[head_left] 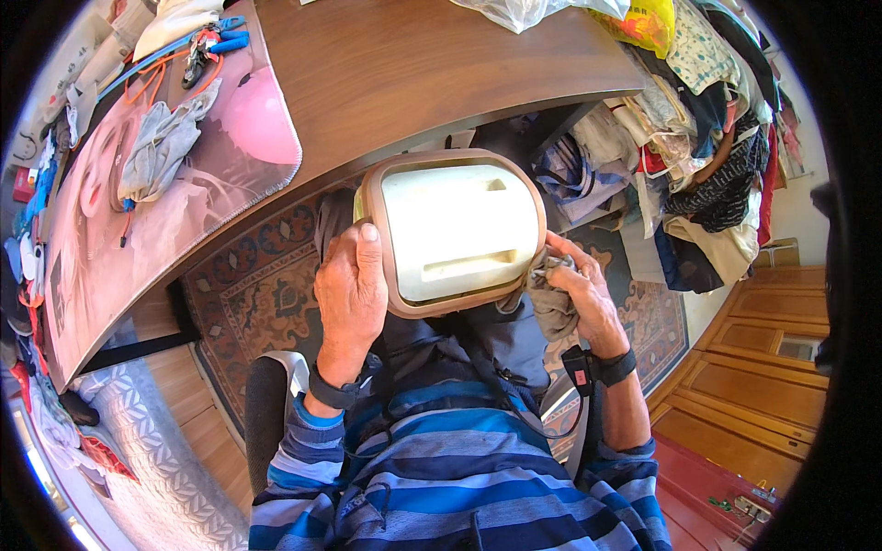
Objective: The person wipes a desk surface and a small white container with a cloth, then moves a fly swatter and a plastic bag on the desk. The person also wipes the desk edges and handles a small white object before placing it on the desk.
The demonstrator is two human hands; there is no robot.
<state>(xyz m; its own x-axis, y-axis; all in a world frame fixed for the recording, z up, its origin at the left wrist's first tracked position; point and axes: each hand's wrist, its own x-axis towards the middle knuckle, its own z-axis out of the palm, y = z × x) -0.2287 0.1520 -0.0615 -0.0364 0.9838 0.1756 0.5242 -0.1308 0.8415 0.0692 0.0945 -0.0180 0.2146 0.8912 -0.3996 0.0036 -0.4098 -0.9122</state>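
A white box with rounded corners and a brown rim [459,225] is held above my lap, in front of the desk edge. Its pale face has a long slot-like recess and a smaller one; I cannot tell its exact kind. My left hand [352,289] grips its left side, thumb over the rim and the other fingers partly hidden. Bunched in my right hand [588,298] is a grey-brown cloth [553,298], which touches the box's lower right corner.
Ahead stands a brown wooden desk [404,64] with a pink mat [230,138]; a grey cloth [165,151] and cords lie on it. Piled clothes [698,138] fill the right. Below is a patterned rug [266,285]. Wooden cabinet doors [744,367] are at the lower right.
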